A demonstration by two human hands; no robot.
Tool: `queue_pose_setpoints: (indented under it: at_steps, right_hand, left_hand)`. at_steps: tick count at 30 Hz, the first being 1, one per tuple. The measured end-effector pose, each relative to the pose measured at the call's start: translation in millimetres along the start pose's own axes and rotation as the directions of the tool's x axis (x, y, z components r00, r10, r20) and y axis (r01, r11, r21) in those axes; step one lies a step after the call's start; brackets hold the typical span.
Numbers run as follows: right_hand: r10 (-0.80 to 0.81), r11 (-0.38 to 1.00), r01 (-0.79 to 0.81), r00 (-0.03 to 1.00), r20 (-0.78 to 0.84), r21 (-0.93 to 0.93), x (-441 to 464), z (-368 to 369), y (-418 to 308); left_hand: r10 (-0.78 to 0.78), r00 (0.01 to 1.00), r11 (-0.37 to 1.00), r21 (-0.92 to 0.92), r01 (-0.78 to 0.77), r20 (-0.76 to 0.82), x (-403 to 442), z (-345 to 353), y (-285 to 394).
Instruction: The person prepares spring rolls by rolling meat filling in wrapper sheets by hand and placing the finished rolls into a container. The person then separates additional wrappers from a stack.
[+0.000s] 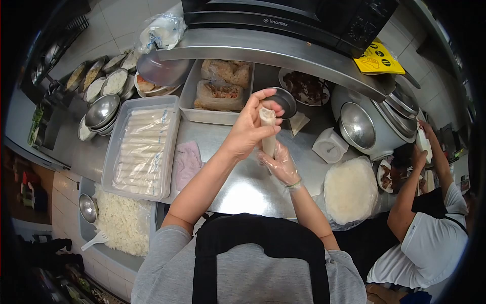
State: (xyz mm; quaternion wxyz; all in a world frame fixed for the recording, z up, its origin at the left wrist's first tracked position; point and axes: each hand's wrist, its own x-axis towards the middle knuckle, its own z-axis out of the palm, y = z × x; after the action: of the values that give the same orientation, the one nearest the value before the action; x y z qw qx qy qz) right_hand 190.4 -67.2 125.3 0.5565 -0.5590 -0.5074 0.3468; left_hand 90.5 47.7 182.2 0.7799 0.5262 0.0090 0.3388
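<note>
An uncooked spring roll (268, 137) stands nearly upright between my hands, its folded end facing up. My left hand (251, 126), bare, is closed with fingers and thumb around its upper part. In a clear plastic glove, my right hand (283, 165) grips the lower part. Just beyond my left fingertips is a small black bowl (284, 101), partly hidden by them. A pale wrapper piece (298, 123) lies beside the bowl. To the right, a round stack of wrappers (349, 190) rests on plastic. Finished rolls (143, 147) lie in rows under clear film at the left.
A plastic tub (172, 175) holds the rolls, beside a pink cloth (188, 164). Bagged filling sits in a grey bin (212, 117). A white scale (330, 145) and metal bowl (357, 124) stand right. A shelf edge (278, 54) overhangs the counter. Another person (430, 238) works at right.
</note>
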Motion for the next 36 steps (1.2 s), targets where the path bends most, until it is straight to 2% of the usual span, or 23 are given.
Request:
queue_pose_setpoints:
  at_steps: [1,2,4,5,7,8,9,10,11,12,13,14,16,24,25,26,29,30,31,32,34,35,36]
  right_hand:
    - [0.162,0.977,-0.178,0.978,0.133,0.118,-0.8,-2.9,-0.9]
    - [0.163,0.977,-0.179,0.978,0.133,0.12,-0.9,-6.1,0.6]
    - [-0.003,0.831,-0.283,0.858,0.513,0.479,2.2,-12.1,7.2]
    - [-0.003,0.832,-0.283,0.858,0.513,0.477,4.2,-13.9,12.2]
    - [-0.062,0.781,-0.326,0.808,0.586,0.532,8.0,-14.7,17.3]
    - [-0.063,0.782,-0.326,0.807,0.587,0.532,6.7,-18.2,17.4]
    - [0.028,0.948,-0.13,0.943,0.332,0.29,3.5,-21.0,9.1]
    - [0.014,0.999,-0.012,0.999,0.036,-0.038,0.3,-21.8,-0.4]
    - [0.017,0.999,-0.015,0.999,0.04,-0.04,-2.9,-20.6,-11.7]
    - [-0.248,0.955,0.21,0.953,-0.174,-0.21,-6.9,-19.4,-25.2]
    - [-0.513,0.832,0.369,0.795,-0.324,-0.413,-10.0,-18.5,-37.2]
    - [-0.513,0.832,0.366,0.795,-0.324,-0.417,-11.5,-18.2,-48.7]
    - [-0.707,0.426,0.467,0.707,0.038,-0.775,-14.2,-17.0,-63.6]
    - [-0.705,0.275,0.473,0.691,0.159,-0.837,4.9,-13.5,-74.4]
    - [-0.69,0.247,0.489,0.695,0.203,-0.837,7.9,-14.3,-74.9]
    - [-0.69,0.247,0.486,0.695,0.2,-0.838,10.4,-15.0,-74.3]
    - [-0.644,0.238,0.501,0.723,0.251,-0.832,14.5,-17.3,-67.3]
    - [-0.597,0.491,0.488,0.792,0.129,-0.722,13.7,-19.7,-62.7]
    - [-0.513,0.707,0.44,0.858,0.026,-0.553,13.1,-19.9,-58.9]
    - [-0.514,0.707,0.444,0.857,0.032,-0.551,11.5,-17.3,-55.4]
    - [-0.547,0.834,0.542,0.791,-0.274,-0.099,5.8,-13.3,-51.3]
    - [-0.545,0.835,0.541,0.793,-0.272,-0.098,4.5,-16.3,-51.1]
    - [-0.581,0.807,0.546,0.801,-0.141,-0.223,1.8,-22.3,-51.3]
  left_hand:
    - [-0.001,1.0,1.0,0.0,0.001,0.001,4.1,-1.8,0.3]
    - [-0.046,0.992,0.998,-0.039,0.05,0.119,7.3,-3.6,1.1]
    - [-0.083,0.964,0.972,-0.195,0.134,0.252,6.4,3.6,2.9]
    - [-0.081,0.964,0.972,-0.195,0.133,0.252,5.9,0.0,-1.5]
    - [-0.134,0.87,0.923,-0.259,0.283,0.475,4.5,-4.5,-3.7]
    - [-0.199,0.934,0.947,-0.189,0.262,0.298,-0.5,-1.7,-7.3]
    - [-0.198,0.935,0.947,-0.19,0.261,0.296,-1.0,-1.6,-3.9]
    - [-0.207,0.958,0.973,-0.062,0.223,0.199,-2.3,-2.9,-1.3]
    - [-0.2,0.974,0.978,0.071,0.194,0.102,-3.0,-3.9,-0.6]
    - [-0.2,0.975,0.979,0.067,0.194,0.101,-3.3,-2.7,-2.5]
    - [-0.11,0.992,0.977,0.191,0.098,0.053,-4.0,0.0,-6.0]
    - [-0.013,1.0,0.949,0.316,0.007,0.018,-4.0,2.8,-9.6]
    - [0.033,0.999,0.933,0.359,-0.027,-0.009,-4.4,7.0,-17.4]
    - [0.054,0.996,0.911,0.412,-0.018,-0.076,-11.8,12.8,-20.3]
    - [0.066,0.998,0.837,0.544,-0.06,0.008,-12.5,6.4,-24.6]
    - [0.066,0.993,0.743,0.66,-0.112,0.094,-12.9,1.8,-28.7]
    - [0.12,0.986,0.692,0.703,-0.166,0.115,-14.3,-1.1,-37.6]
    - [0.125,0.986,0.69,0.704,-0.167,0.112,-14.6,1.0,-32.7]
    - [0.061,0.997,0.802,0.593,-0.078,0.049,-15.6,2.6,-27.6]
    - [-0.013,1.0,0.888,0.46,0.013,-0.004,-15.9,4.2,-22.1]
    - [-0.071,0.997,0.93,0.362,0.063,0.01,-16.2,9.1,-5.6]
    - [-0.131,0.991,0.957,0.266,0.116,0.037,-16.7,8.6,-0.7]
    - [-0.125,0.988,0.959,0.268,0.096,0.094,-16.0,4.9,-3.2]
